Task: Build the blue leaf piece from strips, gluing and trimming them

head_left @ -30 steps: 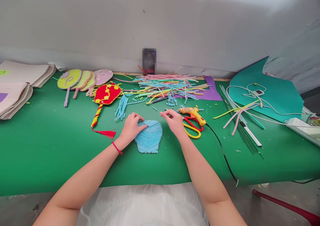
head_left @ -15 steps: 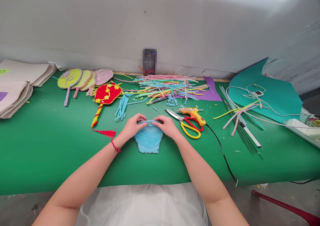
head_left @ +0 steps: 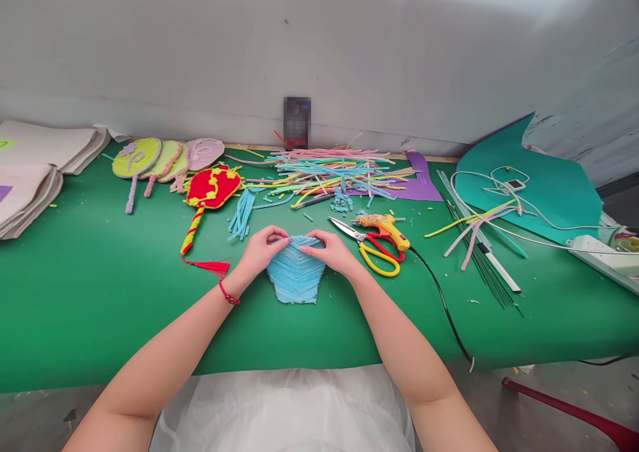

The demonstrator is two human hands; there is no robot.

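Note:
A light blue piece [head_left: 296, 275] made of ribbed fuzzy strips in a V pattern lies on the green table in front of me. My left hand [head_left: 264, 247] pinches its upper left edge between thumb and fingers. At the upper right edge, my right hand [head_left: 331, 251] grips the same piece, with the thumb over its face. Right of my right hand are scissors [head_left: 378, 253] with red and yellow handles and a yellow glue gun [head_left: 383, 226]. A bundle of blue strips [head_left: 242, 215] lies beyond my left hand.
Coloured strips [head_left: 329, 172] are heaped at the back by a dark upright device [head_left: 297, 122]. A red fan [head_left: 212, 188] and paler fans [head_left: 137, 158] lie left. On the right are thin wires [head_left: 482, 265], a teal sheet [head_left: 539, 186] and a power strip [head_left: 604, 255].
My right thumb has shifted down onto the face of the blue piece, and more of its top edge shows between my hands. My left fingers have moved slightly.

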